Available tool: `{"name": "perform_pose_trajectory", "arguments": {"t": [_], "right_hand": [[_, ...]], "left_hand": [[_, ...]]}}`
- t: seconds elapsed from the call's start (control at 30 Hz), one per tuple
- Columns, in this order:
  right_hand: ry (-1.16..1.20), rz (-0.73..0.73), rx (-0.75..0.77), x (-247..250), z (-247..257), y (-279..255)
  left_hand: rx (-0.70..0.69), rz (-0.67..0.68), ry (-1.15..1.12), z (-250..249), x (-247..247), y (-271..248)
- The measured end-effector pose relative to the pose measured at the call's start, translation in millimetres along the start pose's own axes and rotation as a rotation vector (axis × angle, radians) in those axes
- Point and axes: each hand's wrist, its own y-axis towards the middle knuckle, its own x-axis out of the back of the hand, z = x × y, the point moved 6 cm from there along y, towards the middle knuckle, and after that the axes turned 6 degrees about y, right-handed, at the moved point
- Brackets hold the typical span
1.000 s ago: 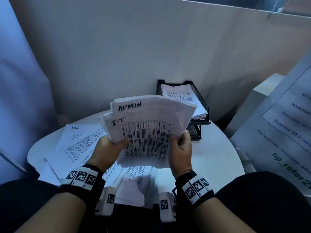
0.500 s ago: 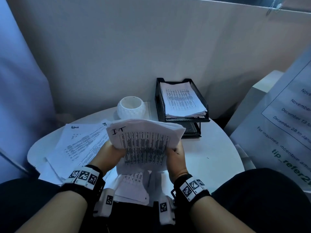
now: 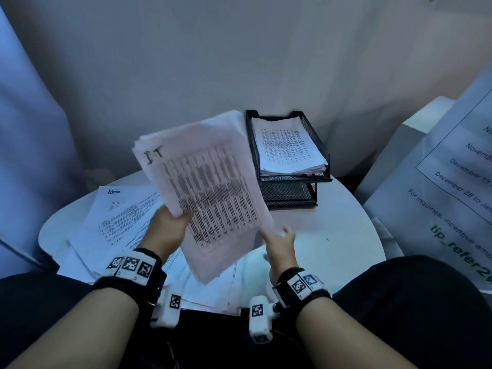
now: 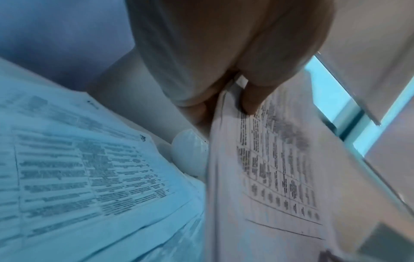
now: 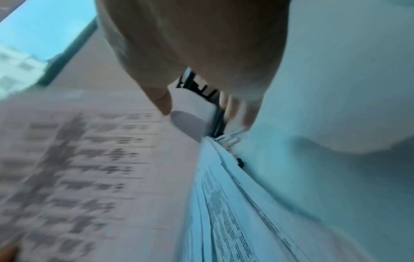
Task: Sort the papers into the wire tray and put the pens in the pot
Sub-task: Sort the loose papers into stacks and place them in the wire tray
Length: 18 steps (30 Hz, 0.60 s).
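Note:
My left hand (image 3: 177, 221) pinches the lower left edge of a thick stack of printed papers (image 3: 213, 187) marked "I.T", held tilted above the table. In the left wrist view my thumb (image 4: 253, 99) lies on the top sheet (image 4: 280, 177). My right hand (image 3: 281, 235) hovers with loose fingers by the stack's lower right edge and holds nothing. The black two-tier wire tray (image 3: 251, 145) stands at the back right, with a pile of sheets (image 3: 287, 147) in its top tier. The white pot (image 4: 190, 152) shows only in the left wrist view. No pen is in sight.
More sheets, one marked "Admin" (image 3: 119, 217), lie spread over the left and near part of the round white table (image 3: 340, 235). A large printed notice (image 3: 452, 195) leans at the right. A pale wall closes off the back. My dark-clothed legs flank the near edge.
My right hand has let go of the stack. The left hand has lifted the stack and swung it up and to the right, toward the tray, which hides the pot in the head view.

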Motion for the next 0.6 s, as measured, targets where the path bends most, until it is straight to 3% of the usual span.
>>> {"name": "perform_pose_trajectory", "arguments": {"t": [0.1,0.2,0.47,0.6], "right_hand": [[0.190,0.223,-0.260,-16,-18,-9],[0.179,0.299,-0.335,-28,-33,-16],[0.218,0.153,-0.374,-4,-56,-4],[0.295,0.019,-0.333,26,-41,7]], "left_hand": [[0.091,-0.013,-0.073,2,5,3],[0.131,0.052,-0.035,12,4,4],[0.104,0.245,0.117,5,-9,-10],[0.079,0.239,0.156,-5,-2,-5]]}}
